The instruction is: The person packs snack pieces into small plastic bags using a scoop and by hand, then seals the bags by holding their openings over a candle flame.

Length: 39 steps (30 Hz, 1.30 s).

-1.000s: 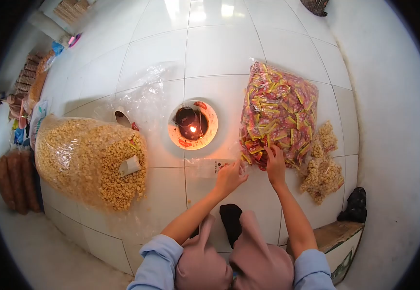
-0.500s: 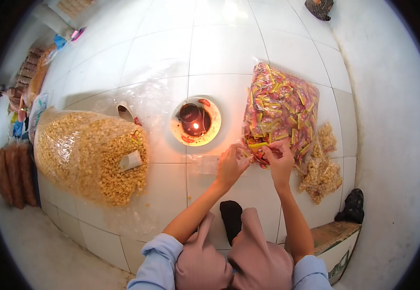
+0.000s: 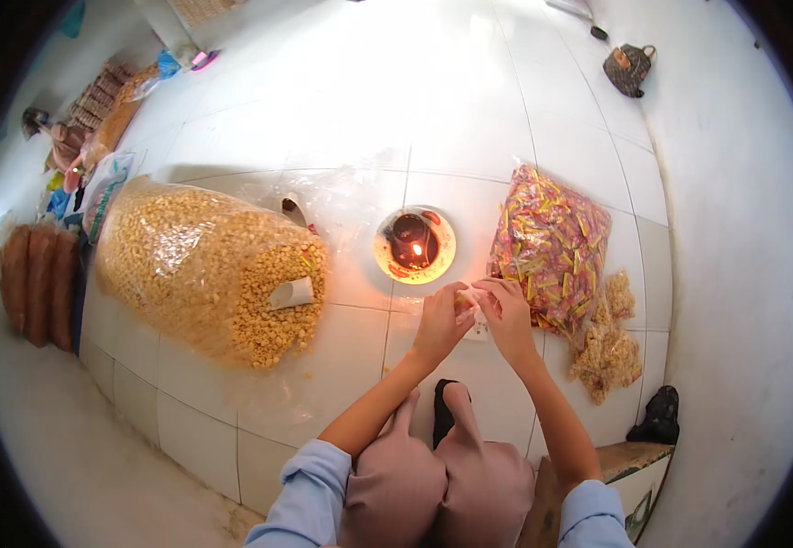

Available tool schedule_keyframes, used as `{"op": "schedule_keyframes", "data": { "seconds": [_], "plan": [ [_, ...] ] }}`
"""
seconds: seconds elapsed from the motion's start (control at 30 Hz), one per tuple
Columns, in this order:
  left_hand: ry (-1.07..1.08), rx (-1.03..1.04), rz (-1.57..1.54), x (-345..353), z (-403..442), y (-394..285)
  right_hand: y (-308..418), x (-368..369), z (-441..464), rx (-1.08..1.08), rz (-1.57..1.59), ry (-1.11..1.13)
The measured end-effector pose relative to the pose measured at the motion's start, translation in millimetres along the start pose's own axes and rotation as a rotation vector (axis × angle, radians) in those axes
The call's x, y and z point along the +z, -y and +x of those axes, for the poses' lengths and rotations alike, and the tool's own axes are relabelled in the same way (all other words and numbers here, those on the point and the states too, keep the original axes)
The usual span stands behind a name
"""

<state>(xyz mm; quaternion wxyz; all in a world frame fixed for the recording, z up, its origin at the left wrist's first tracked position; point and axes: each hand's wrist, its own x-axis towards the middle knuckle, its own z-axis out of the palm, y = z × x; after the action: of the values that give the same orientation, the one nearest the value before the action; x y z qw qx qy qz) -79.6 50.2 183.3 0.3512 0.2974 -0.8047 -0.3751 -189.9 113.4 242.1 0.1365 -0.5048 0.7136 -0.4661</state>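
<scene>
On the far left, long brown filled bags (image 3: 38, 283) are standing side by side. To their right, a large clear plastic bag of golden puffed snack pieces (image 3: 173, 247) is lying on the white tiled floor (image 3: 469, 196), with a white scoop-like container (image 3: 292, 293) resting on the pieces at its right end. A dark-mouthed cup (image 3: 293, 212) is lying just beyond. Near the middle, a pale round dish with red markings (image 3: 384, 240) is holding a dark pool and a small burning flame (image 3: 417, 248).

Just to the dish's near right, the left hand (image 3: 447, 321) and right hand (image 3: 504, 315) are pinching a small clear plastic packet (image 3: 468, 300) between their narrowed fingertips. The packet is lying to the near right of the flame, apart from it, and the left hand is the nearer one to that flame; fingers are hiding too much to tell the packet's long axis.

On the right, a large clear bag of red and yellow sachets (image 3: 556, 251) is lying just beside the right hand, and smaller clear bags of golden pieces (image 3: 608, 356) are resting at its near right.
</scene>
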Motion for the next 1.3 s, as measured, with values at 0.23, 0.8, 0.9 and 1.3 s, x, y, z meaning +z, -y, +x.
{"op": "schedule_keyframes", "data": {
  "seconds": [0.23, 0.8, 0.9, 1.3],
  "plan": [
    [-0.092, 0.087, 0.059, -61.4, 5.7, -18.5, 55.3, 10.3, 8.8, -0.317, -0.158, 0.137],
    [-0.085, -0.072, 0.549, -229.6, -66.8, 25.7, 127.9, 139.6, 30.6, -0.163, 0.429, 0.716],
    [-0.086, -0.372, 0.279, -227.7, -90.4, 58.0, 105.6, 188.0, 22.0, -0.136, 0.416, 0.771],
    [-0.431, -0.807, 0.374, -228.6, -142.3, 174.0, 8.6, 373.1, 38.9, -0.519, -0.199, 0.465]
  ]
}}
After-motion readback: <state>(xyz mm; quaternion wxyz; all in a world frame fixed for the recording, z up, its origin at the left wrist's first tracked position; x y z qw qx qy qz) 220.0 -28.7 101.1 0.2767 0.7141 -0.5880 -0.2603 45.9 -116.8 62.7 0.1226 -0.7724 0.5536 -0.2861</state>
